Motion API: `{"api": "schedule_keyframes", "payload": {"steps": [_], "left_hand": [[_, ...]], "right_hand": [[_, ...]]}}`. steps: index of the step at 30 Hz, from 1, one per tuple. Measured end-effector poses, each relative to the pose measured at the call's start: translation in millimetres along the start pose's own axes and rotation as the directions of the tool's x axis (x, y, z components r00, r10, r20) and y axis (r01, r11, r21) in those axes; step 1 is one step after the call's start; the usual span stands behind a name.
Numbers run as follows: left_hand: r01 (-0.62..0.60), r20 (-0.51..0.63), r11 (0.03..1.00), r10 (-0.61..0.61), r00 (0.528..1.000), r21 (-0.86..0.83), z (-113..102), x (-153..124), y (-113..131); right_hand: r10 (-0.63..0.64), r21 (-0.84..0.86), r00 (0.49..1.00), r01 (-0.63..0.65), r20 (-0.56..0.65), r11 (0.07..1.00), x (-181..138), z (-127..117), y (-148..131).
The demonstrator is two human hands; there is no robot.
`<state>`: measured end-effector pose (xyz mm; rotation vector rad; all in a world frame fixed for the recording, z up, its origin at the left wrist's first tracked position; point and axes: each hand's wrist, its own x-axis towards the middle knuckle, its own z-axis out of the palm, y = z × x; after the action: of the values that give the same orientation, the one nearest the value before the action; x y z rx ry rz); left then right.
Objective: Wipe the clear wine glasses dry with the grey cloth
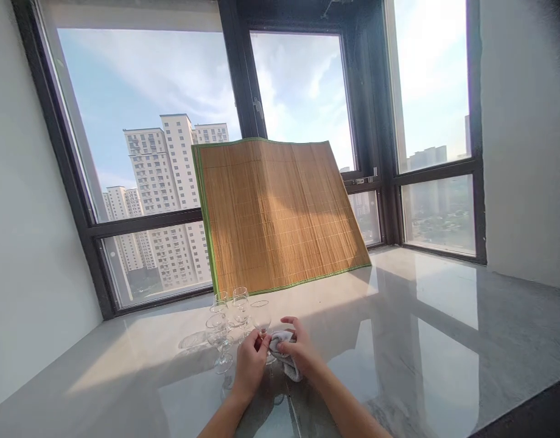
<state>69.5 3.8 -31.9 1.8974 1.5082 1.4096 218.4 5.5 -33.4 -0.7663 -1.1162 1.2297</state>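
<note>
I've got a wide, glossy grey sill (412, 340), sunlit in patches; a few clear stemmed glasses (218, 326) stand clustered on it, L of ctr, & a tilted slatted mat (284, 213) w/ green edging rests its btm edge farther back

The head camera looks forward and down across the ledge (512, 334) toward windows (302, 91), seemingly tilted.

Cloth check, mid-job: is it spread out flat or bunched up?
Bunched up. The cloth is a crumpled wad in the right hand, with folds showing and its lower part protruding below the thumb.
</note>
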Motion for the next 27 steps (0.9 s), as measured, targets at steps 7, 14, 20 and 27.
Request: {"api": "schedule_keyframes", "payload": {"steps": [7, 14, 20, 27], "left_hand": [[0.078, -0.023, 0.995, -0.08, 0.997, -0.057, 3, 3, -4], [0.047, -0.079, 0.968, -0.069, 0.994, -0.246, 0, -1, 9], [-0.003, -0.11, 0.978, -0.021, 0.994, -0.207, -1, -2, 12], [0.086, -0.134, 0.993, -0.096, 0.986, -0.076, -3, 3, 4]], "right_hand": [[-0.005, -0.051, 0.994, 0.0, -0.105, 0.999, 5, -6, 4], [-0.173, -0.386, 0.951, 0.063, -0.256, 0.92, 7, -12, 8], [0.067, -0.163, 0.997, -0.072, -0.04, 0.984, 9, -10, 15], [-0.053, -0.188, 0.993, 0.033, -0.105, 0.982, 6, -7, 8]]}}
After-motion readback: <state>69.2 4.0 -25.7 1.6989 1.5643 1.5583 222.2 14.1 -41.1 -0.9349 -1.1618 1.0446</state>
